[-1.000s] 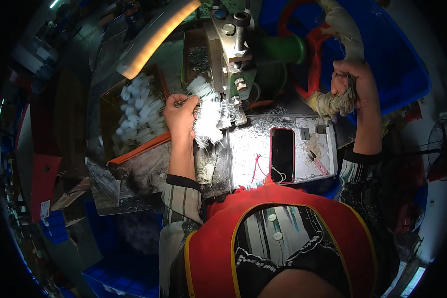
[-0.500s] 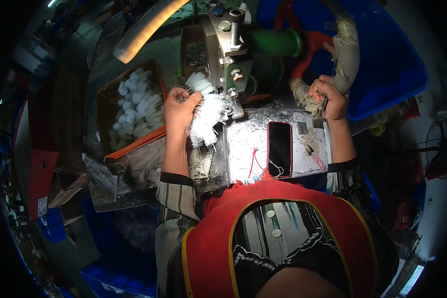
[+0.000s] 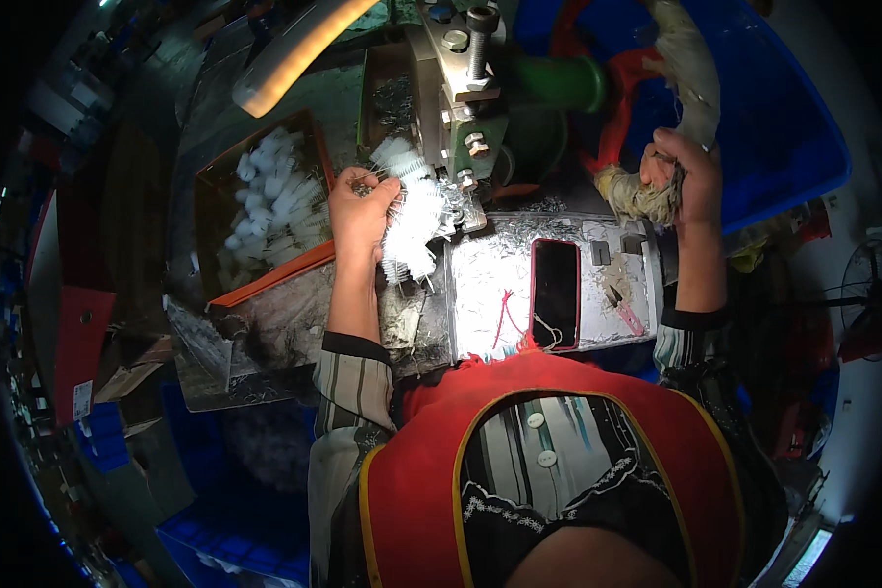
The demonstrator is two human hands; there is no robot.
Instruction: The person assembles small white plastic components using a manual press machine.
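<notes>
My left hand (image 3: pixel 359 218) is closed, thumb against fingers, on a bunch of white bristle brushes (image 3: pixel 410 230) with thin wire stems. Their bristles lie spread under bright light beside the lower end of a metal press (image 3: pixel 470 118) with bolts on its side. At the right, my right hand (image 3: pixel 694 181) wraps around the cloth-bound rim of the press's handwheel (image 3: pixel 698 93), whose red spokes run to a green shaft (image 3: pixel 573 83). The fingertips of the left hand are partly hidden among the wires.
An orange-edged bin (image 3: pixel 269 279) of white brushes stands left. Behind my left hand is a tray of small metal pieces (image 3: pixel 392 103). A phone (image 3: pixel 556 294) and pink-handled snips (image 3: pixel 625 312) lie on a white board. A blue tub (image 3: pixel 784 127) sits beyond the wheel; a lamp tube (image 3: pixel 299 59) overhangs.
My right hand has moved right and slightly away from me, and the wrapped wheel rim has turned with it. My left hand keeps the brushes in almost the same place.
</notes>
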